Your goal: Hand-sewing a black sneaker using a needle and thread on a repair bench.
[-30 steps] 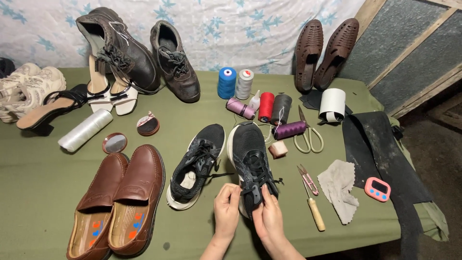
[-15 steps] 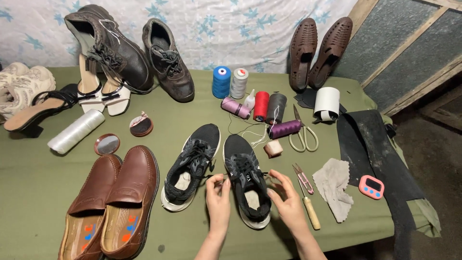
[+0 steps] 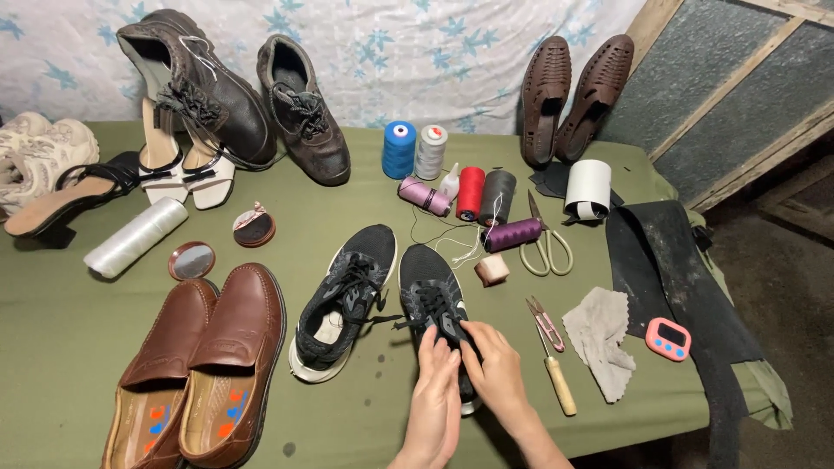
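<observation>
Two hands meet over one black sneaker (image 3: pixel 432 300) at the near edge of the green surface (image 3: pixel 69 347), roughly six o'clock in the view. Left hand (image 3: pixel 437 393) lies flat along the shoe's inner side, fingers stretched toward the laces, pressing rather than gripping. Right hand (image 3: pixel 497 375) curls over the heel and collar, fingertips pinching at the lace area; whether a lace end sits between those fingers I cannot tell, since the knuckles cover it. Neither hand holds a tool.

Its mate, the second black sneaker (image 3: pixel 345 304), sits just beside it at nine o'clock, toe pointing away, laces loose. At three o'clock of the working shoe lie a wooden-handled awl (image 3: pixel 556 382) and small pink thread snips (image 3: pixel 546 323), both near but untouched. A grey cloth (image 3: pixel 599 339) rests beyond them, and a pink timer (image 3: pixel 668 339) farther out.

For good handling here, my judgement is this: keep the left palm pinning the shoe down so it cannot slide on the cloth-covered surface, and let the right fingertips do the fine work. Pull any lace evenly, straight along the shoe, not sideways. Mind the awl's point so close to the right wrist.

At twelve o'clock stand thread spools (image 3: pixel 469 191) and scissors (image 3: pixel 543 243); brown loafers (image 3: pixel 204 365) sit at eight o'clock.
</observation>
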